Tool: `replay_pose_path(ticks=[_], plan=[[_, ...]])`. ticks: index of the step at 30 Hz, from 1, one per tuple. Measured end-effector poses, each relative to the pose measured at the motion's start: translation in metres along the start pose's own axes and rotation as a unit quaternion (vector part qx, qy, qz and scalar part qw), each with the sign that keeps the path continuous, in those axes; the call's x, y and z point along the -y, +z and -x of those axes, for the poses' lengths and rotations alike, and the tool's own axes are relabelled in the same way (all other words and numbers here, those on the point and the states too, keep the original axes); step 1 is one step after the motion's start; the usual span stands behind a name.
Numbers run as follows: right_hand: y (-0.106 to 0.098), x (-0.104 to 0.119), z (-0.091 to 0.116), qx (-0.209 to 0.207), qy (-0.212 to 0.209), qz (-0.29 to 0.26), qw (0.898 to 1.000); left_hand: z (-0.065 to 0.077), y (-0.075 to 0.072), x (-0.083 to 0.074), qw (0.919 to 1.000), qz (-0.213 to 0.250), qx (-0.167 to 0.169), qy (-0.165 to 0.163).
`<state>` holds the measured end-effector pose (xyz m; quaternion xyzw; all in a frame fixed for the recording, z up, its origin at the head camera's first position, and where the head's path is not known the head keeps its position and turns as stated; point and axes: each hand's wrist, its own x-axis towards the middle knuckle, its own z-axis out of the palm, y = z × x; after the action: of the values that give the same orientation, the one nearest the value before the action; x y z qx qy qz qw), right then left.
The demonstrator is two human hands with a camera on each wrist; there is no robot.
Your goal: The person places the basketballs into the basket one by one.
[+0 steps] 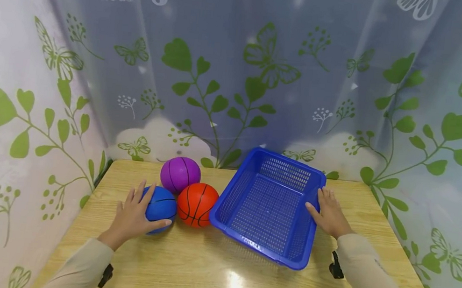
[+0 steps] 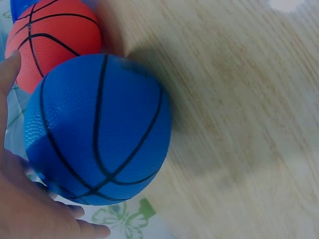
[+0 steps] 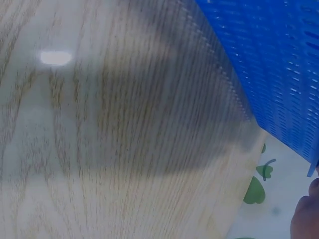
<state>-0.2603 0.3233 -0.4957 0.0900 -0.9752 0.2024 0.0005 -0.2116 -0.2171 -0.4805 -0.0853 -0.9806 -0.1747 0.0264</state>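
A blue toy basketball (image 1: 161, 208) lies on the left of the table, with my left hand (image 1: 132, 218) over its left side, fingers spread and thumb stretched along its near side. In the left wrist view that ball (image 2: 99, 129) fills the middle, and the left hand (image 2: 25, 199) runs along its left and lower edge. My right hand (image 1: 331, 214) grips the right rim of an empty blue plastic basket (image 1: 262, 247), thumb inside the rim and fingers at its outer side. Only some fingers (image 3: 306, 214) show in the right wrist view, beside the basket wall (image 3: 279, 64).
An orange-red toy basketball (image 1: 198, 205) sits between the blue ball and the basket. Behind them a purple one (image 1: 180, 175) rests near the table's back edge. The wooden table (image 1: 184, 270) is bounded by a curtain (image 1: 228, 92) with printed leaves and butterflies.
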Motion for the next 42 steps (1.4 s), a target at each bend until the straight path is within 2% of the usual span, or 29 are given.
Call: replay_pose_path(ticks=[3,10,17,27,35,42], plan=[[0.001,0.0,0.001,0.002,-0.005,0.005,1.0,-0.002,0.004,0.003,1.0,0.007,-0.005,0.001],[0.002,0.001,0.001,0.014,-0.013,0.032,0.999,-0.004,0.013,0.009,0.9976,0.057,-0.033,0.021],[0.001,0.001,0.002,0.011,-0.018,0.022,1.0,-0.006,0.018,0.013,0.9968,0.05,-0.047,0.041],[0.0,0.001,0.002,0.015,-0.025,0.02,0.999,-0.004,0.017,0.013,0.9954,0.062,-0.053,0.05],[-0.002,0.002,0.002,0.016,-0.025,0.018,0.999,-0.002,0.017,0.017,0.9911,0.082,-0.086,0.06],[-0.001,0.002,0.003,0.011,-0.026,0.027,0.999,-0.001,0.014,0.019,0.9898,0.093,-0.094,0.053]])
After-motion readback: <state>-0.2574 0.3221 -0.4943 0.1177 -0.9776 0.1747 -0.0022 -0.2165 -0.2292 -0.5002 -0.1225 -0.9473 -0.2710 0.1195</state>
